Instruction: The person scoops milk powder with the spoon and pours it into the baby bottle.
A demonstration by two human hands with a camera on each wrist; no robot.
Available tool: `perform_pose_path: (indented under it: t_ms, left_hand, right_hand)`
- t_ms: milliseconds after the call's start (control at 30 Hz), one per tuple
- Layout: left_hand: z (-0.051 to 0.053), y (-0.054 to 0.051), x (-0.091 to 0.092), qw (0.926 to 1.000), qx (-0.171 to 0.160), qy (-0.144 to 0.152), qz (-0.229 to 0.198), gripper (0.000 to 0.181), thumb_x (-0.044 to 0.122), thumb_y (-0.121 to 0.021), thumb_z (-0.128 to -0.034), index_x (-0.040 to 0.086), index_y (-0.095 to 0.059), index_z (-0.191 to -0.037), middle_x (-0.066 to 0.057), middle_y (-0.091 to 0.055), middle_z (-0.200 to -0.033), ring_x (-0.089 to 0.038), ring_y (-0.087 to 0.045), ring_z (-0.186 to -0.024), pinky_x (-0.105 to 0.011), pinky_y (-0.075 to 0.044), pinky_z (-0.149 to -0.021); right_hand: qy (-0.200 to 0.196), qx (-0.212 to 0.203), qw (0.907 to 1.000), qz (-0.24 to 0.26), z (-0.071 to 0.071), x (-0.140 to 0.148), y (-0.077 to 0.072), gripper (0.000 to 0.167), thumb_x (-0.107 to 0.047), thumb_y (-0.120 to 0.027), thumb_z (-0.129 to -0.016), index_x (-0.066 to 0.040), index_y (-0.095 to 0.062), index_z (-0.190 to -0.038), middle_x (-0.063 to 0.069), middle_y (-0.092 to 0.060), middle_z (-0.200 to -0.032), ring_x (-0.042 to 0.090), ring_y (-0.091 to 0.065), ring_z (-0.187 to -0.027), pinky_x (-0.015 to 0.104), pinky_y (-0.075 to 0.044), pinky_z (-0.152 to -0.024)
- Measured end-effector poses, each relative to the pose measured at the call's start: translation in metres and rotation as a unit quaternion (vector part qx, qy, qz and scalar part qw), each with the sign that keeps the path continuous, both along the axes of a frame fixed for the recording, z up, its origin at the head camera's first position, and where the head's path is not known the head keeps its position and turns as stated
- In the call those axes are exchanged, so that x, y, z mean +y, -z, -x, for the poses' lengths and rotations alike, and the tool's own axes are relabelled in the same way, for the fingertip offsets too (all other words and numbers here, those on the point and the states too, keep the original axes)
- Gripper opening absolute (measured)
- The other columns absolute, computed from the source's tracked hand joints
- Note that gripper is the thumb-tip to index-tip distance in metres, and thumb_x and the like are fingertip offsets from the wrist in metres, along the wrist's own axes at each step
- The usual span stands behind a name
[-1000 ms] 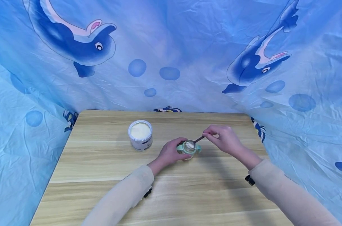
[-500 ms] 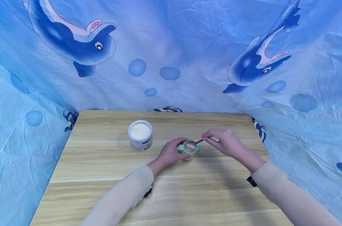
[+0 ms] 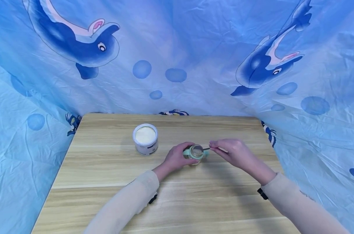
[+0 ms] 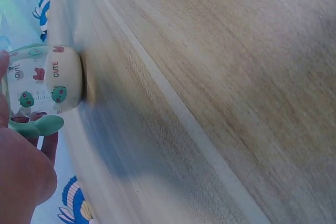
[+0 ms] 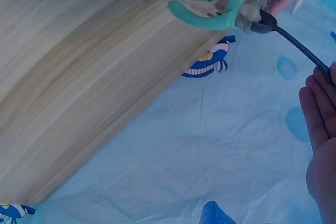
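A clear baby bottle (image 3: 195, 159) with mint-green handles and cartoon prints stands uncapped on the wooden table. My left hand (image 3: 176, 158) grips it from the left; the fingers go partly out of sight behind it. Pale content shows through the wall of the bottle (image 4: 68, 77) in the left wrist view. My right hand (image 3: 233, 152) pinches the thin handle of a dark spoon (image 5: 298, 45). The spoon's bowl is at the bottle's mouth, tilted over the opening. To the left stands a round can (image 3: 146, 149) filled with cream-coloured powder (image 3: 145, 135), its top uncovered.
The wooden table (image 3: 107, 169) ends at a back edge against a blue curtain (image 3: 194, 91) with dolphin prints. More curtain hangs along both sides. The can is apart from the left hand, behind and to its left.
My right hand has dipped slightly and turned the spoon; white powder showed at the bottle's mouth a second ago, and now the spoon looks greyish there. The left hand, bottle and can stay put.
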State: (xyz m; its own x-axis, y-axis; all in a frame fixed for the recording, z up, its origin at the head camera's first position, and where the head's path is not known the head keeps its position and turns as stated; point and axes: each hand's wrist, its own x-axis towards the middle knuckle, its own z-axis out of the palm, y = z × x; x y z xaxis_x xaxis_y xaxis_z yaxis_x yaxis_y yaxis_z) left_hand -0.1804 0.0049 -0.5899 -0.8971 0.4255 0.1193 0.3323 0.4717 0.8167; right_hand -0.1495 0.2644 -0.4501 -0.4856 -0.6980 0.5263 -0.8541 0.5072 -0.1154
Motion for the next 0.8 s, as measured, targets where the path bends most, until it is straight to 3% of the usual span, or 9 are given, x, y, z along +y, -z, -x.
perform_pose_path:
  t_ms: [133, 233, 333, 500, 633, 733, 800]
  left_hand:
    - [0.0003, 0.0002, -0.0004, 1.0000, -0.001, 0.001, 0.002, 0.075, 0.045, -0.095, -0.0809, 0.023, -0.064, -0.146, 0.002, -0.070, -0.140, -0.021, -0.066, -0.126, -0.044, -0.053, -0.108]
    - [0.0003, 0.0000, -0.0007, 1.0000, -0.003, 0.001, 0.005, 0.075, 0.045, -0.095, -0.0809, 0.024, -0.064, -0.146, 0.002, -0.070, -0.140, -0.021, -0.066, -0.126, -0.044, -0.053, -0.109]
    - [0.0001, -0.0005, -0.0008, 1.0000, -0.002, 0.002, 0.008, 0.075, 0.045, -0.094, -0.0811, 0.023, -0.064, -0.146, 0.002, -0.070, -0.140, -0.021, -0.066, -0.127, -0.043, -0.053, -0.109]
    - [0.0001, -0.0009, -0.0004, 0.9999, 0.002, 0.003, 0.011, 0.074, 0.044, -0.095, -0.0814, 0.023, -0.064, -0.146, 0.002, -0.070, -0.141, -0.022, -0.065, -0.127, -0.044, -0.053, -0.109]
    - [-0.0001, -0.0011, -0.0007, 1.0000, 0.003, 0.003, 0.007, 0.074, 0.043, -0.095, -0.0812, 0.023, -0.064, -0.145, 0.002, -0.070, -0.139, -0.022, -0.066, -0.126, -0.044, -0.053, -0.108]
    - [0.0002, -0.0007, -0.0009, 1.0000, 0.004, 0.004, 0.008, 0.073, 0.042, -0.095, -0.0812, 0.024, -0.064, -0.145, 0.002, -0.071, -0.139, -0.021, -0.066, -0.126, -0.044, -0.053, -0.108]
    - [0.0004, -0.0005, -0.0010, 0.9999, 0.004, 0.003, 0.012, 0.074, 0.042, -0.095, -0.0811, 0.024, -0.064, -0.145, 0.002, -0.070, -0.139, -0.021, -0.066, -0.126, -0.043, -0.053, -0.108]
  right_hand:
    - [-0.008, 0.008, 0.9999, 0.012, -0.0019, 0.0017, 0.0038, 0.017, -0.011, -0.082, -0.095, -0.004, -0.081, -0.110, 0.010, -0.082, -0.107, 0.025, -0.081, -0.090, 0.043, -0.067, -0.075]
    - [0.004, -0.003, 0.9995, 0.030, -0.0017, 0.0038, 0.0067, 0.017, -0.021, -0.074, -0.103, -0.006, -0.082, -0.109, 0.009, -0.082, -0.107, 0.025, -0.081, -0.091, 0.043, -0.066, -0.076]
    - [0.030, -0.026, 0.9983, 0.042, -0.0012, 0.0057, 0.0091, 0.012, -0.015, -0.080, -0.097, -0.009, -0.082, -0.107, 0.006, -0.082, -0.107, 0.024, -0.081, -0.092, 0.043, -0.066, -0.077]
    - [0.056, -0.045, 0.9963, 0.046, -0.0015, 0.0078, 0.0106, 0.028, -0.001, -0.089, -0.081, -0.012, -0.082, -0.107, 0.003, -0.082, -0.108, 0.022, -0.081, -0.093, 0.042, -0.066, -0.078]
    - [0.046, -0.039, 0.9974, 0.040, -0.0017, 0.0087, 0.0101, 0.014, -0.017, -0.083, -0.095, -0.011, -0.082, -0.108, 0.005, -0.082, -0.109, 0.023, -0.080, -0.095, 0.042, -0.066, -0.079]
    - [0.038, -0.032, 0.9981, 0.038, -0.0019, 0.0088, 0.0095, 0.027, -0.033, -0.069, -0.106, -0.011, -0.082, -0.108, 0.005, -0.082, -0.110, 0.023, -0.080, -0.095, 0.043, -0.066, -0.079]
    - [0.037, -0.031, 0.9980, 0.040, -0.0020, 0.0087, 0.0093, 0.024, -0.032, -0.071, -0.105, -0.011, -0.083, -0.109, 0.005, -0.082, -0.110, 0.023, -0.081, -0.095, 0.043, -0.066, -0.079]
